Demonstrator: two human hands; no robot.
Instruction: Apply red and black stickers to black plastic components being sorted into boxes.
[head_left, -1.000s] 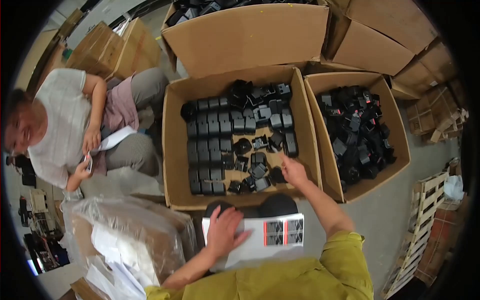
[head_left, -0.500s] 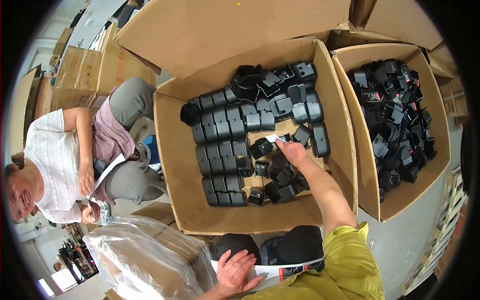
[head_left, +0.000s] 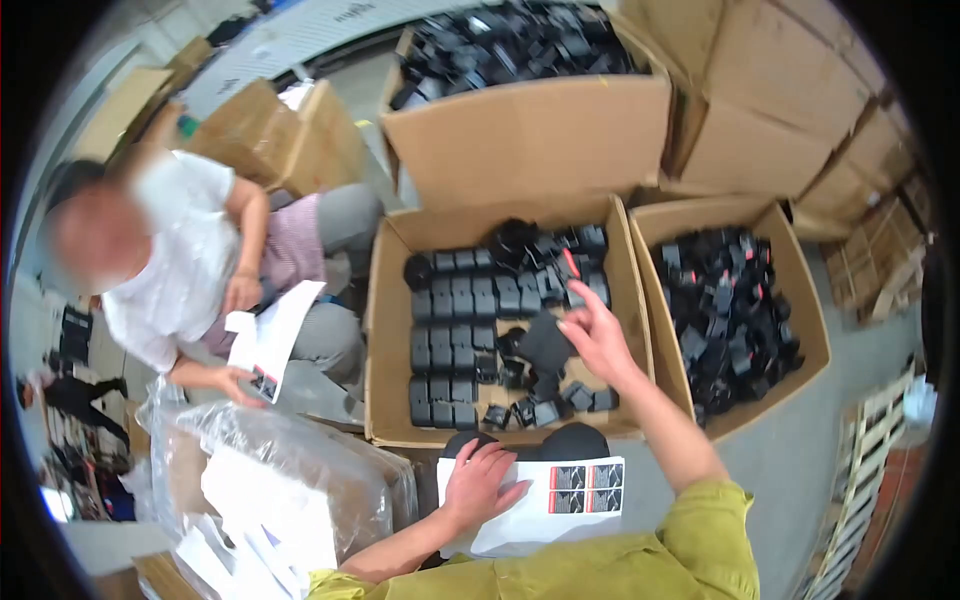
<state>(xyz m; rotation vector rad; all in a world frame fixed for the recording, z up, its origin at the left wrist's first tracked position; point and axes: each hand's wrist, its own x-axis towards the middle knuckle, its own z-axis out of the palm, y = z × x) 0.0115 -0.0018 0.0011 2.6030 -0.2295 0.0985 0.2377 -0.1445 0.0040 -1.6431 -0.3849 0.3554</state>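
My left hand point(head_left: 482, 487) lies flat, fingers apart, on a white sheet of labels point(head_left: 585, 535) across my lap. Several black-and-red labels point(head_left: 567, 503) remain on the sheet's right part. Above the large cardboard box point(head_left: 640, 330), my right hand point(head_left: 597, 335) has its index finger stretched out and a slightly blurred black plastic part point(head_left: 545, 345) at its thumb, seemingly held. A small red strip point(head_left: 570, 264) shows by the index fingertip; whether it sticks to the finger is unclear. Black plastic housings point(head_left: 462, 297) stand in rows in the box, with loose ones at its near right.
A co-worker sits at left, holding a white label sheet point(head_left: 285, 335). Boxes of jumbled black parts stand right point(head_left: 720, 310) and at the back point(head_left: 520, 45). A plastic-wrapped carton point(head_left: 375, 490) with white papers point(head_left: 265, 500) is near left; a pallet point(head_left: 865, 490) stands at right.
My view has tilted up, bringing the back box into sight. My right hand has lifted from among the loose parts, now with a black part at it. My left hand stays on the sheet.
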